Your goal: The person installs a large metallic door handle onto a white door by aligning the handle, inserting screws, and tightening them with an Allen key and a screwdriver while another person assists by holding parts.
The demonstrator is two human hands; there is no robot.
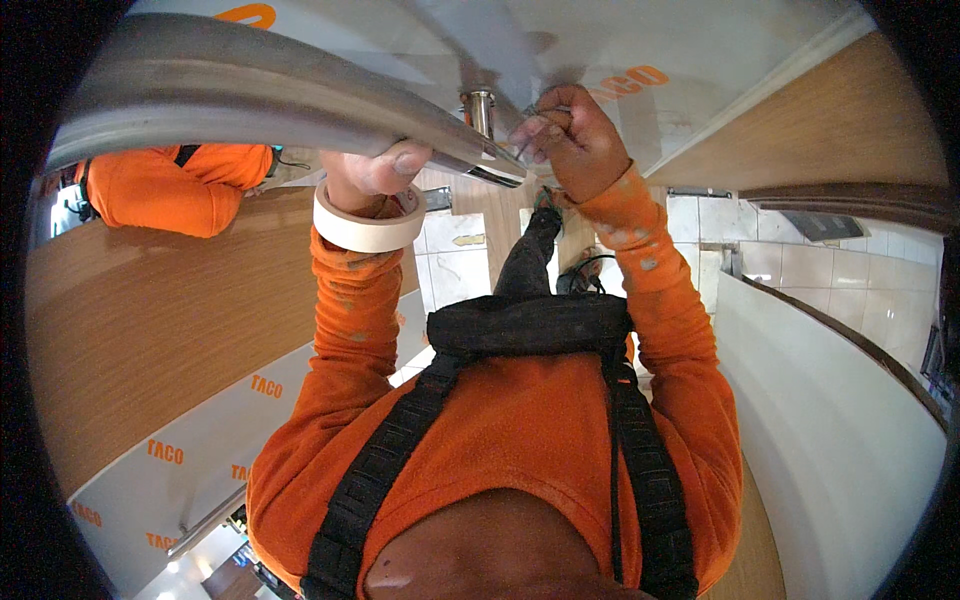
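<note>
While a gray metal rail [260, 90] is held from its near side by the left hand [368, 178], its thumb [408, 160] is pressed along the lower edge, close to the rail's right end; the other fingers are mostly hidden, so how far they are wrapped around cannot be told. The rail is stretched across the far left of the scene, and just beyond its right end a short shiny metal post [479, 112] is set against a white-covered surface [720, 45] marked in orange. Just right of that end, the right hand [590, 140] is raised with its fingers bent and drawn narrow; whether anything small is pinched between them cannot be told. A roll of pale tape [368, 237] is worn around the left wrist. Both forearms are covered by stained orange sleeves [645, 240], and a black pouch [525, 323] is carried across the body below two black straps [365, 480]. A wood-grain panel [190, 290] is seen at left, another wood-grain surface [830, 120] at far right, and a pale curved panel [830, 370] at near right, with floor tiles [460, 275] visible between the arms.
</note>
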